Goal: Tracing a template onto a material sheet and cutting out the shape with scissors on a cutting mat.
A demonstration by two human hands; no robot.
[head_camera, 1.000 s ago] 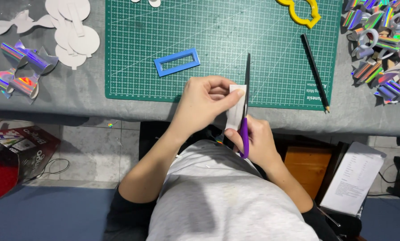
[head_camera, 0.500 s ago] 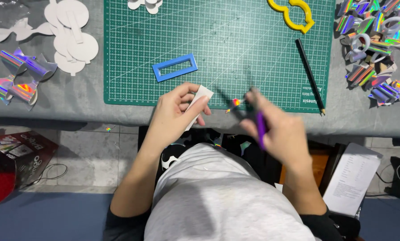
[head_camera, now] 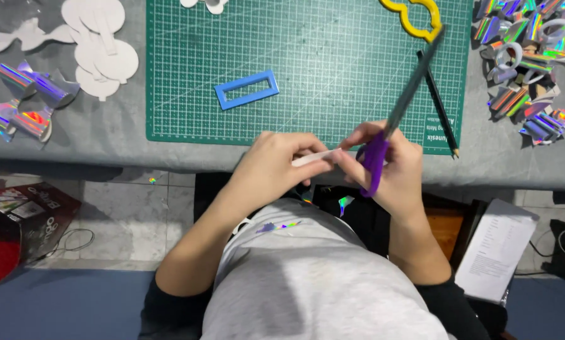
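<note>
Purple-handled scissors [head_camera: 393, 123] sit gripped in the right hand [head_camera: 389, 167], blades pointing up over one green cutting mat [head_camera: 308, 69]. The left hand [head_camera: 276, 170] pinches one small white paper strip [head_camera: 314, 157] beside them, at the grey counter [head_camera: 106, 135] edge. One blue rectangular frame [head_camera: 246, 89] and one black pencil [head_camera: 439, 107] lie on the mat.

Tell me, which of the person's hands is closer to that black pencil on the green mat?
The right hand. It holds the purple-handled scissors just left of the black pencil's tip. The left hand sits farther left, pinching a small white paper piece.
</note>
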